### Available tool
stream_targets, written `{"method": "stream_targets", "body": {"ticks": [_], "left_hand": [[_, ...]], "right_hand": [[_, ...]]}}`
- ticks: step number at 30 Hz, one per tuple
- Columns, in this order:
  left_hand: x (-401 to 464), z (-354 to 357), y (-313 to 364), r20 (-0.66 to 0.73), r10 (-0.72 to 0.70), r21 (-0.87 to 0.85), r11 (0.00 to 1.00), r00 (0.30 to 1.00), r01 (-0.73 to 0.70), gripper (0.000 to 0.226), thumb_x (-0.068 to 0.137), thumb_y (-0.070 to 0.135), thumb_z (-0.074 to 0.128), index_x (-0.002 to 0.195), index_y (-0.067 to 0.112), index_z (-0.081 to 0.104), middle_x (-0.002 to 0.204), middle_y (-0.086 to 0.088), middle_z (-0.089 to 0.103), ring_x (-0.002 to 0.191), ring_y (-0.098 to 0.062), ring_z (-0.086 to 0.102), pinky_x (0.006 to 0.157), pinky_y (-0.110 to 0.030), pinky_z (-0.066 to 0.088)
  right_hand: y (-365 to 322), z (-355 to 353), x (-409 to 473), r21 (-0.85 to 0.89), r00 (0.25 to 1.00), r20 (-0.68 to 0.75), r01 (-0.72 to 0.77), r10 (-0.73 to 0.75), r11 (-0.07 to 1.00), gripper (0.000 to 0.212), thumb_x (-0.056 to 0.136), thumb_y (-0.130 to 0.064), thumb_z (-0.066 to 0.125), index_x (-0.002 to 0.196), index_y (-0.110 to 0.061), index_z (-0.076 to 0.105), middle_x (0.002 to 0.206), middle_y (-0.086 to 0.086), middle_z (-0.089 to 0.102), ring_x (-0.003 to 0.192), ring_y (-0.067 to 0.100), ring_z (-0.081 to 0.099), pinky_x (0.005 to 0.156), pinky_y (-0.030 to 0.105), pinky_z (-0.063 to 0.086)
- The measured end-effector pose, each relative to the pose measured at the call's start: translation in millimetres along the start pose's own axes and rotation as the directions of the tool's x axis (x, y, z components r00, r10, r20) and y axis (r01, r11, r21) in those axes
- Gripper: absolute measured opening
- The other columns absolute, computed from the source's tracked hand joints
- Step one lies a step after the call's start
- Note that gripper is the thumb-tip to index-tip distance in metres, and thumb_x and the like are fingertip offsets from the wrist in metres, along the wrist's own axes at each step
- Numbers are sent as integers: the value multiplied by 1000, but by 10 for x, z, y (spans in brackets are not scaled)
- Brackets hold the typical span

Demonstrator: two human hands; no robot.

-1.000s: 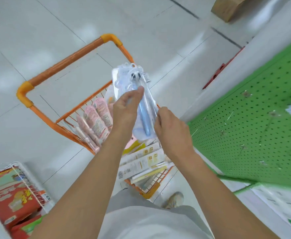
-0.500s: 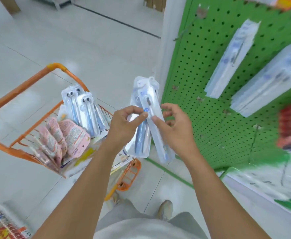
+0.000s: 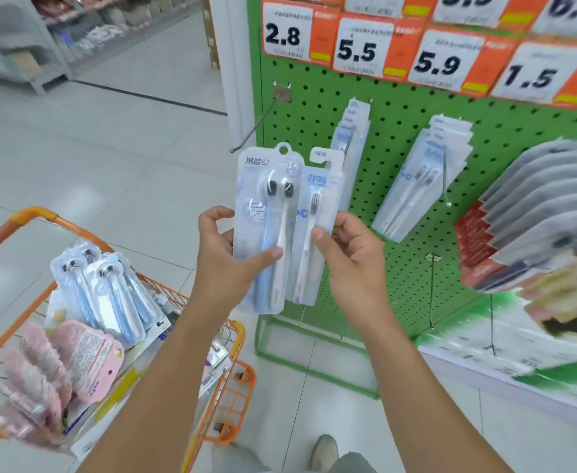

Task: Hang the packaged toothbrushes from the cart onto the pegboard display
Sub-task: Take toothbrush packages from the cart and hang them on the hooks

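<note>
1. The left hand [image 3: 225,264] holds the twin pack [image 3: 267,230] upright by its lower half, thumb across the front. The right hand [image 3: 352,264] pinches the single pack [image 3: 314,230], which partly overlaps the twin pack's right edge.
2. Both packs are in front of the pegboard [image 3: 399,172], below the bare hook [image 3: 248,134] that juts out at the upper left. More packs wait in the cart [image 3: 232,387].
3. Judging from this, the step in hand is sorting the two packs before hanging one.
4. To do it well, draw the packs fully apart first, so that neither snags the other.
5. Match each pack to its like: the filled pegs [image 3: 444,138] carry similar white packs, and the bare hook looks free.
6. Move the grip up near the hang hole [image 3: 283,150]; this steadies the top, which may flex.
7. Line the hole up with the hook tip, then slide the pack straight back.
</note>
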State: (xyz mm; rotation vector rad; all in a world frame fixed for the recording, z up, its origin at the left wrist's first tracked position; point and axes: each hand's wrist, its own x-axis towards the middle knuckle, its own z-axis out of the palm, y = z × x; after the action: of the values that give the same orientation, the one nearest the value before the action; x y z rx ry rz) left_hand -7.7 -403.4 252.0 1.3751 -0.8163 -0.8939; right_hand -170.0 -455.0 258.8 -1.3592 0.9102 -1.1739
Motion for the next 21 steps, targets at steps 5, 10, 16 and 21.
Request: {"method": "stream_targets", "body": {"ticks": [5,10,16,21], "left_hand": [[112,-101,-60,85,-31,-40,999,996,34,54,73,2,85,116,16,56,104,-3,76,96,-24,74,83,-43,60],[162,-116,-42,110,-27,-52,998,994,33,28,83,8,77,110,12,69,102,-3,77,95,-22,75,78,-32,61],[192,-113,-106,110,-31,-65,997,993,38,32,76,22,79,107,14,72,99,-2,78,90,-18,75,73,-28,58],[212,-91,-143,127,-51,-83,995,991,62,26,80,15,78,105,15,73,100,-3,78,90,-18,73,77,-29,58]], "right_hand": [[47,48,-62,1,997,-72,36,-36,999,6,99,-8,61,99,-8,67,97,28,65,83,21,58,79,39,50],[129,60,-98,7,990,-142,4,-3,1000,9,99,-3,59,101,-6,67,92,11,72,84,13,64,79,26,52],[252,41,9,-84,986,-166,-29,15,996,8,100,-12,61,98,-5,64,95,31,63,77,18,54,71,32,45],[202,37,353,-153,956,-276,-144,97,978,26,100,-25,61,80,-9,59,61,-2,47,57,7,39,60,25,36]]}}
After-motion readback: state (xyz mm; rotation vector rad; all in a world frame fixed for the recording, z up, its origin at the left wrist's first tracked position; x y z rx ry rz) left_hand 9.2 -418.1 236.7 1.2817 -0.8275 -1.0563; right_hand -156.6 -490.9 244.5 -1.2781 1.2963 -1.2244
